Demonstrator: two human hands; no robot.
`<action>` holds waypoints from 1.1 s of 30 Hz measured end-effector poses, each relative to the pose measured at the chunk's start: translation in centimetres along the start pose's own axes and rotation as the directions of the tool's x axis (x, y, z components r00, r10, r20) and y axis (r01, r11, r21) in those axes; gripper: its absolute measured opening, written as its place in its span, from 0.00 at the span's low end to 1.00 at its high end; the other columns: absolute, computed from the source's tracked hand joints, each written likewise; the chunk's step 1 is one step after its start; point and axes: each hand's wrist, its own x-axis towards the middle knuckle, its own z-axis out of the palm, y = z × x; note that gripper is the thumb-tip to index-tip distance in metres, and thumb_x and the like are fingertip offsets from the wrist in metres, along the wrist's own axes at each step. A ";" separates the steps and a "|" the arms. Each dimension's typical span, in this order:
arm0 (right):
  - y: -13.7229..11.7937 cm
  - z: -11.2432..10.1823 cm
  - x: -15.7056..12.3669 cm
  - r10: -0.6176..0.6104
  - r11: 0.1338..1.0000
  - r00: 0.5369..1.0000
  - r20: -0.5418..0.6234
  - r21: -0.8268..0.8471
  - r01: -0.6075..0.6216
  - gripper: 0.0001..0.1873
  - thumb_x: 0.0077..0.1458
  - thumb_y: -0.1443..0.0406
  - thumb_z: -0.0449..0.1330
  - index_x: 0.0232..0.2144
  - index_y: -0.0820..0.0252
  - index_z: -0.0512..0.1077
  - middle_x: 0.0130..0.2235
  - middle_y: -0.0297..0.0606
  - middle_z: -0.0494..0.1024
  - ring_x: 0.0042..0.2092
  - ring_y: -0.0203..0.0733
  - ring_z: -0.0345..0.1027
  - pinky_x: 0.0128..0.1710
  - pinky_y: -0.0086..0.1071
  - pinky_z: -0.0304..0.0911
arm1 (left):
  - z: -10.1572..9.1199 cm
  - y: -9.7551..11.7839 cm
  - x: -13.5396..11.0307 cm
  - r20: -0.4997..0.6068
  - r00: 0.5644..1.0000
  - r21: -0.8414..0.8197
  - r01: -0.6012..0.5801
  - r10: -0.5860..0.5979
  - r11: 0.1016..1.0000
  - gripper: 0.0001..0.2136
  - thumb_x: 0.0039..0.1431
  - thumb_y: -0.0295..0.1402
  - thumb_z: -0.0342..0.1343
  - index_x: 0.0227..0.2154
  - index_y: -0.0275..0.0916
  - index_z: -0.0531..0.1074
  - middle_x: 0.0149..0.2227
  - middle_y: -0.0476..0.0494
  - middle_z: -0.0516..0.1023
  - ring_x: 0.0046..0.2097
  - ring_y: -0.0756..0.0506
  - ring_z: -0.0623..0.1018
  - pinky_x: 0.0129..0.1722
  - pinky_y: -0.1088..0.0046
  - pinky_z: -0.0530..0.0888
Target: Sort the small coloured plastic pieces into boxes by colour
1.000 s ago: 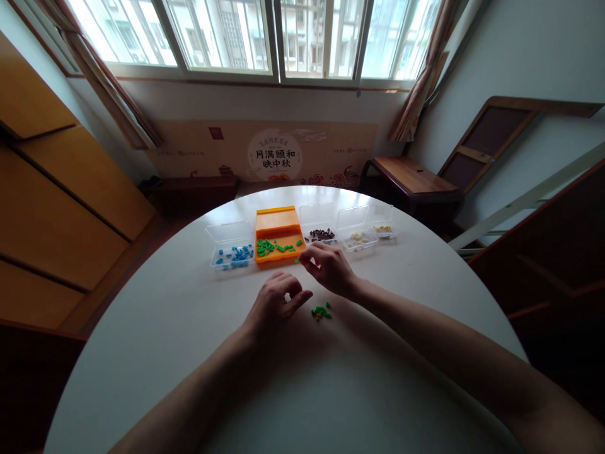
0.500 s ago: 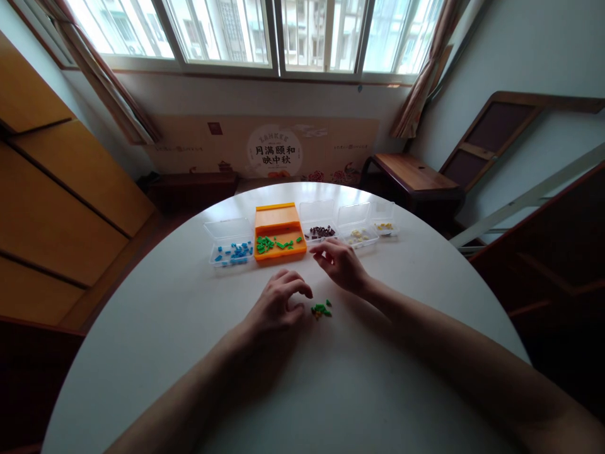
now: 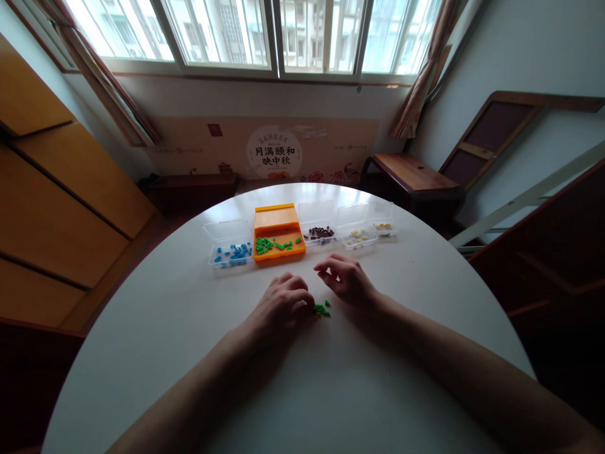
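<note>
A small heap of green pieces [image 3: 322,309] with a bit of yellow in it lies on the white round table [image 3: 302,391]. My left hand [image 3: 282,304] rests beside the heap, fingers curled, fingertips touching its left edge. My right hand [image 3: 347,279] hovers just behind and right of the heap, fingers loosely bent and apart, nothing visible in them. Behind the hands stands an orange box [image 3: 278,234] holding several green pieces.
A row of clear boxes flanks the orange one: blue pieces [image 3: 230,247] at left, dark brown pieces [image 3: 320,231], pale pieces [image 3: 357,234] and yellow pieces [image 3: 382,224] at right. A wooden side table [image 3: 411,176] stands beyond the table's far right edge.
My right hand has drawn back from the orange box toward the green heap. My left hand has slid right and closed its fingertips onto the heap's edge.
</note>
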 end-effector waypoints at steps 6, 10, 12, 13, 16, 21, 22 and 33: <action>-0.6 0.1 -0.4 -0.028 0.997 1.000 0.003 0.065 0.028 0.06 0.56 0.70 0.58 0.36 0.58 0.74 0.33 0.35 0.75 0.27 0.31 0.65 0.29 0.25 0.62 | 0.0 -0.4 0.4 -0.134 0.988 -0.170 0.053 -0.076 0.984 0.06 0.60 0.32 0.54 0.28 0.39 0.73 0.34 0.44 0.74 0.39 0.45 0.71 0.43 0.66 0.66; -1.6 0.2 -0.5 -0.093 0.991 0.994 -0.065 0.094 0.099 0.05 0.55 0.68 0.59 0.36 0.58 0.72 0.32 0.34 0.74 0.27 0.31 0.64 0.29 0.26 0.63 | -0.1 -0.2 0.8 -0.194 0.938 -0.518 0.151 -0.287 0.842 0.11 0.59 0.40 0.54 0.29 0.37 0.72 0.31 0.45 0.72 0.34 0.48 0.71 0.33 0.73 0.68; -2.1 0.3 -0.5 -0.142 0.982 0.987 -0.074 0.112 0.150 0.03 0.55 0.67 0.60 0.35 0.58 0.71 0.32 0.34 0.74 0.27 0.31 0.63 0.28 0.26 0.63 | -0.1 0.1 0.9 -0.153 0.917 -0.643 0.191 -0.368 0.742 0.14 0.57 0.44 0.55 0.30 0.36 0.71 0.30 0.46 0.72 0.31 0.49 0.71 0.30 0.74 0.67; -2.3 0.3 -0.5 -0.160 0.979 0.985 -0.073 0.119 0.167 0.03 0.55 0.66 0.60 0.34 0.58 0.70 0.31 0.34 0.74 0.26 0.31 0.63 0.28 0.26 0.63 | 0.0 0.2 1.0 -0.130 0.911 -0.682 0.203 -0.390 0.703 0.15 0.56 0.45 0.56 0.31 0.35 0.71 0.30 0.46 0.72 0.31 0.50 0.71 0.30 0.74 0.67; -2.7 0.5 -0.5 -0.163 0.977 0.983 -0.078 0.124 0.172 0.02 0.57 0.65 0.59 0.32 0.58 0.70 0.30 0.34 0.73 0.26 0.30 0.64 0.27 0.24 0.63 | 0.2 0.4 1.0 -0.088 0.905 -0.734 0.223 -0.416 0.641 0.17 0.54 0.47 0.58 0.30 0.35 0.72 0.30 0.46 0.74 0.31 0.49 0.71 0.31 0.74 0.68; -2.8 0.6 -0.7 -0.172 0.976 0.979 -0.112 0.119 0.185 0.04 0.59 0.66 0.58 0.32 0.59 0.72 0.29 0.34 0.74 0.26 0.30 0.66 0.27 0.22 0.63 | 0.3 0.6 0.9 -0.095 0.890 -0.744 0.234 -0.445 0.626 0.15 0.53 0.45 0.60 0.31 0.35 0.73 0.30 0.45 0.75 0.32 0.48 0.73 0.32 0.73 0.70; -2.8 0.5 -0.7 -0.180 0.975 0.977 -0.115 0.111 0.193 0.04 0.59 0.66 0.58 0.32 0.59 0.72 0.30 0.35 0.75 0.26 0.30 0.67 0.27 0.22 0.63 | 0.3 0.6 0.9 -0.097 0.886 -0.745 0.237 -0.453 0.623 0.15 0.53 0.44 0.60 0.31 0.35 0.73 0.30 0.45 0.75 0.32 0.48 0.73 0.33 0.73 0.70; -2.4 0.5 -0.6 -0.205 0.977 0.972 -0.116 0.039 0.211 0.07 0.61 0.65 0.58 0.34 0.58 0.76 0.31 0.36 0.79 0.29 0.32 0.71 0.31 0.25 0.64 | 0.2 0.8 1.1 -0.164 0.849 -0.733 0.236 -0.503 0.638 0.12 0.52 0.41 0.61 0.30 0.35 0.75 0.30 0.45 0.77 0.33 0.47 0.75 0.34 0.72 0.71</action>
